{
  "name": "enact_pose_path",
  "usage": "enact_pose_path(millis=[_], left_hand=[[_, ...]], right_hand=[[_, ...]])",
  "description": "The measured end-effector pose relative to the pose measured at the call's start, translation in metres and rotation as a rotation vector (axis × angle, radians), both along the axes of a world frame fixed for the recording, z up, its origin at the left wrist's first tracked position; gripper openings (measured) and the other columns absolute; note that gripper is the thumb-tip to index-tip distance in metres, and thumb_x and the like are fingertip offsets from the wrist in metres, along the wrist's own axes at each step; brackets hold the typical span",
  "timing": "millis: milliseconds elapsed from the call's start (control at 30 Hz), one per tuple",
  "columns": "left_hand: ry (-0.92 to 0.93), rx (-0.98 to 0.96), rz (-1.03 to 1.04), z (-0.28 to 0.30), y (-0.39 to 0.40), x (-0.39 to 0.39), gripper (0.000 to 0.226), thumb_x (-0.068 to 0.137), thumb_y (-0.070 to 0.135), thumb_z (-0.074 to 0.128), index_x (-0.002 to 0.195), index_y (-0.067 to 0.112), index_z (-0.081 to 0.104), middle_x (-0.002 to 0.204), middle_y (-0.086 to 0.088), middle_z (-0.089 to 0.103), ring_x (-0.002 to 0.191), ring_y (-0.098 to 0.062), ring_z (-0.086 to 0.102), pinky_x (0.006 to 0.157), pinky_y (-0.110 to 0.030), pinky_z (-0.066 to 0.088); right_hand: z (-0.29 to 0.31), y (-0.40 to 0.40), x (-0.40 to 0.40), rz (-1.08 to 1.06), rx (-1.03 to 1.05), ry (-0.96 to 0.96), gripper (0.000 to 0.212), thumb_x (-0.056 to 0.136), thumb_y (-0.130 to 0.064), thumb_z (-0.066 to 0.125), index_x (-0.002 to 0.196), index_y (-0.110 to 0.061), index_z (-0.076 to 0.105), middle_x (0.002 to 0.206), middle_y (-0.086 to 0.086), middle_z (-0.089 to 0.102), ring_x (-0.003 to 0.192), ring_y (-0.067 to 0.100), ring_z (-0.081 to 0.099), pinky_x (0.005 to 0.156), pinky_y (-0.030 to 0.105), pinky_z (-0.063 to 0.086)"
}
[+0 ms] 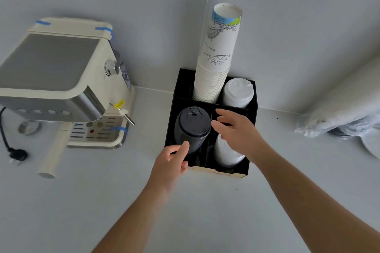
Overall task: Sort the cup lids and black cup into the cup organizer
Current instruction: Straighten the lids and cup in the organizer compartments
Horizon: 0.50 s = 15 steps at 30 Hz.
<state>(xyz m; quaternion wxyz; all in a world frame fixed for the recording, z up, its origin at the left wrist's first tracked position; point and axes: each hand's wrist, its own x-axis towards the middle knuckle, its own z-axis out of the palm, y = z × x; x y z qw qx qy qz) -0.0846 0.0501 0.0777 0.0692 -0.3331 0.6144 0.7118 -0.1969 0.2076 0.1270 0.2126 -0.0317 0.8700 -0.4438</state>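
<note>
Left hand [173,161]: curled at the organizer [251,127] front-left wall, thumb against the black stack [192,129]; grip unclear. Right hand [236,131]: spread, empty, hiding part of the front-right white lids [225,155]. Rear: cups [216,63], white lids [237,93]. Machine [61,80] left, edge cropped.

The cup organizer [251,107] is black with a pale wooden base edge. In it stand a black lid stack [192,129], white lid stacks [237,92], and white paper cups [218,55] printed with grey line drawings and a blue-and-green band. The coffee machine [61,80] is cream and silver with blue tape strips. The tabletop [205,211] is pale grey.
</note>
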Motion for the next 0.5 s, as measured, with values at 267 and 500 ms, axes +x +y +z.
enact_pose_path(millis=[267,500], left_hand=[[0.015,0.072,0.053,-0.002,-0.016,-0.03,0.071,0.08,0.058,0.063,0.138,0.022,0.046,0.107,0.005,0.058,0.106,-0.018,0.062,0.089,-0.033,0.053],[-0.032,-0.023,0.067,-0.002,-0.03,-0.043,0.05,0.084,0.055,0.062,0.123,0.023,0.058,0.105,-0.001,0.062,0.101,-0.022,0.065,0.092,-0.039,0.055]], right_hand=[[-0.021,-0.028,-0.003,0.053,-0.161,-0.162,0.032,0.091,-0.033,0.065,0.121,-0.041,0.06,0.107,-0.006,0.075,0.102,0.026,0.07,0.093,0.046,0.058],[-0.029,-0.036,-0.01,0.01,-0.176,-0.169,0.039,0.084,-0.036,0.073,0.121,-0.029,0.061,0.108,0.005,0.072,0.098,0.022,0.072,0.09,0.042,0.06]])
